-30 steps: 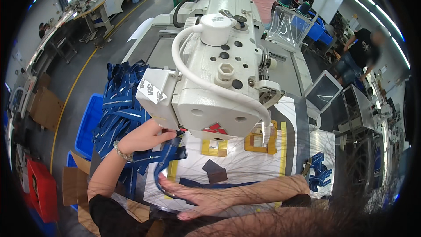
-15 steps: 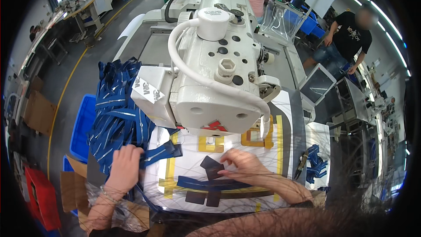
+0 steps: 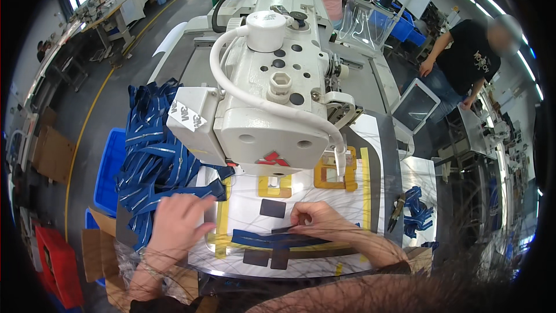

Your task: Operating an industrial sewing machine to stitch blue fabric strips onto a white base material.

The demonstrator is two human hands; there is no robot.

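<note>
Blue strap (image 3: 278, 239): lies flat across the lower part of the white template (image 3: 301, 197), between yellow tape guides (image 3: 221, 220), just in front of the sewing machine (image 3: 272, 110).

Right hand (image 3: 317, 220): my fingertips pinch a thin dark strip against the strap's top edge. Risk, as I judge it: if the pinch slips, the strip skews off the strap line.

Left hand (image 3: 179, 223): loosely spread, palm down at the template's left edge, beside the strap's end. Whether it presses anything I cannot tell. Risk: leaning here could nudge the template out of register.

Black patch (image 3: 272, 207): loose on the template, just above the strap; a sleeve could brush it askew.

Strap pile (image 3: 153, 150): heaped left, touching the template; ends could drag in.
</note>
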